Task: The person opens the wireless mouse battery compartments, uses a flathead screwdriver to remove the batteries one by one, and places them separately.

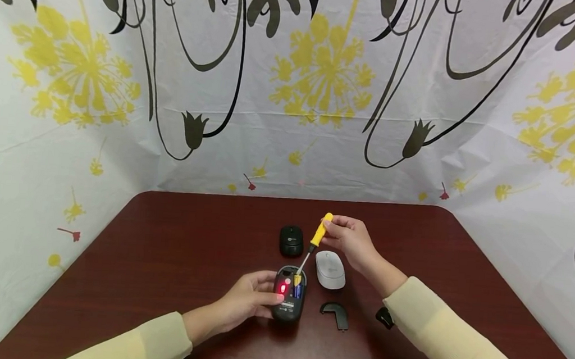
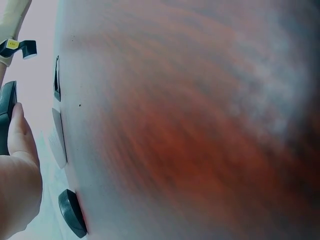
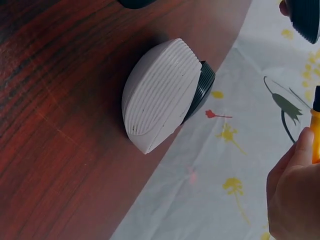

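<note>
In the head view my left hand (image 1: 247, 302) holds a dark computer mouse (image 1: 285, 313) by its side, underside up, with a red light glowing on it. A yellow and blue battery (image 1: 297, 288) lies in its uncovered compartment. My right hand (image 1: 352, 242) pinches the yellow handle of a screwdriver (image 1: 319, 234), whose tip reaches the battery's upper end; whether they touch I cannot tell. The left wrist view shows the held mouse (image 2: 6, 117) at the left edge. At the right edge of the right wrist view, my fingers grip the screwdriver's handle (image 3: 316, 140).
A white mouse (image 1: 330, 270) and a black mouse (image 1: 291, 242) sit on the dark red-brown table (image 1: 202, 229), beyond the held mouse. A curved black cover (image 1: 337, 314) lies right of it. Patterned cloth (image 1: 274, 94) hangs behind and beside the table.
</note>
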Available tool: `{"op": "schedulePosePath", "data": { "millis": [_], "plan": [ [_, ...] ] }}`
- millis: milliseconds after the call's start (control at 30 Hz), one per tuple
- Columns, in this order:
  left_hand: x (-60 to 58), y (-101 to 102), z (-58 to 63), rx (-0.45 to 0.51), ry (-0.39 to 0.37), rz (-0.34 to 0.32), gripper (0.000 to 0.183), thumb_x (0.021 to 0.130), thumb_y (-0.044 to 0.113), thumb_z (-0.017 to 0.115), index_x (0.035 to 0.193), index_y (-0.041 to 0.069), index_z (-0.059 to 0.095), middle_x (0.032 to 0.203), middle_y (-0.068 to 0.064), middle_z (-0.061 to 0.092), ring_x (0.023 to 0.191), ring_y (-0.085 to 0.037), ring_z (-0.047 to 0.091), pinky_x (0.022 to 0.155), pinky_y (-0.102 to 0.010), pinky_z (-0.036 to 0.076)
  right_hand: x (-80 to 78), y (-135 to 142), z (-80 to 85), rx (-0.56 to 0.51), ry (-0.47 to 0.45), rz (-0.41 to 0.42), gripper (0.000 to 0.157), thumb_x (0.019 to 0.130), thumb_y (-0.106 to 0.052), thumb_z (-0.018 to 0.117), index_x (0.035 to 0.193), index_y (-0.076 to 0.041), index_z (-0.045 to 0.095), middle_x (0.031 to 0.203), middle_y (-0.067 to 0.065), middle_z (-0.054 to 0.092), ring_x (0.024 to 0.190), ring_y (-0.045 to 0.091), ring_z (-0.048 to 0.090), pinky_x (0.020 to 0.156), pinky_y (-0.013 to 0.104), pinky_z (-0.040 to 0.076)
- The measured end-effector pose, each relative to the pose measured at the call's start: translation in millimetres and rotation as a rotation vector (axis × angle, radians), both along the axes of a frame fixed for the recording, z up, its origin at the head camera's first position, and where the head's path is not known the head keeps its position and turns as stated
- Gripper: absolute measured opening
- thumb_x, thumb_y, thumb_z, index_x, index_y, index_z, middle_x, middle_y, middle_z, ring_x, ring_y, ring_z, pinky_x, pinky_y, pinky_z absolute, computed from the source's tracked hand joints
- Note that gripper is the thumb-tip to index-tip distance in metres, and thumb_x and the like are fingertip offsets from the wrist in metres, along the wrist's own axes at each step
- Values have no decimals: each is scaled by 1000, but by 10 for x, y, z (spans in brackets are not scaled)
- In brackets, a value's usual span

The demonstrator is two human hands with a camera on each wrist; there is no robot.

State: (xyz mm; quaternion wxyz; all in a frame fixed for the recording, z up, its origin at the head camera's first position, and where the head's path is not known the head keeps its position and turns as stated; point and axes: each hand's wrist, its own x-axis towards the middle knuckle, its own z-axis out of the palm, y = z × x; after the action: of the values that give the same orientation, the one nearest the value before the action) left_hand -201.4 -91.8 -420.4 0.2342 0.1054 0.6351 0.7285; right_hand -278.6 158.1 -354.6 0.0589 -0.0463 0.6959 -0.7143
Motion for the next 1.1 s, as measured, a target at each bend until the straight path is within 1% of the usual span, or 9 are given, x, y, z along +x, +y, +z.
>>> {"op": "schedulePosePath", "data": {
  "millis": [167, 400, 600, 833, 1067, 1100],
  "plan": [
    [4, 1, 2, -14, 4, -4, 58, 88, 4, 69, 139, -6, 43, 119, -17, 61, 96, -26, 65, 76, -43, 58, -12, 7, -5, 6, -33, 2, 39, 100, -12, 54, 127, 15, 47, 106, 14, 58, 87, 14, 64, 82, 30, 56],
    [12, 7, 8, -18, 4, -6, 57, 88, 4, 69, 138, -6, 44, 119, -17, 62, 96, -26, 65, 76, -43, 58, -20, 1, -24, 22, -100, 9, 42, 101, -10, 51, 134, 15, 43, 114, 16, 58, 88, 12, 64, 84, 29, 55],
    [22, 0, 9, -15, 1, -17, 56, 88, 4, 68, 138, -5, 45, 120, -17, 61, 98, -27, 65, 77, -44, 58, -42, -10, -53, 18, -133, 8, 38, 101, -9, 51, 130, 14, 45, 121, 17, 56, 88, 12, 63, 86, 30, 55],
    [28, -6, 25, -14, 4, -23, 55, 88, 3, 68, 137, -6, 45, 120, -17, 61, 98, -27, 65, 78, -44, 58, -69, -20, -85, -10, -159, 27, 34, 101, -8, 51, 126, 15, 49, 117, 21, 56, 85, 12, 63, 83, 27, 55],
    [32, -11, 15, -12, -1, -31, 53, 89, 3, 67, 137, -5, 46, 120, -17, 62, 98, -27, 65, 78, -44, 58, -87, -11, -118, -45, -193, 53, 36, 101, -5, 48, 129, 17, 44, 109, 16, 57, 84, 12, 63, 83, 27, 55],
    [31, -11, 12, -14, 0, -32, 53, 89, 3, 67, 137, -5, 46, 120, -17, 62, 98, -26, 65, 78, -44, 58, -90, -10, -125, -49, -200, 55, 36, 101, -5, 48, 129, 17, 43, 111, 17, 56, 84, 12, 63, 84, 27, 55]
  ]
}}
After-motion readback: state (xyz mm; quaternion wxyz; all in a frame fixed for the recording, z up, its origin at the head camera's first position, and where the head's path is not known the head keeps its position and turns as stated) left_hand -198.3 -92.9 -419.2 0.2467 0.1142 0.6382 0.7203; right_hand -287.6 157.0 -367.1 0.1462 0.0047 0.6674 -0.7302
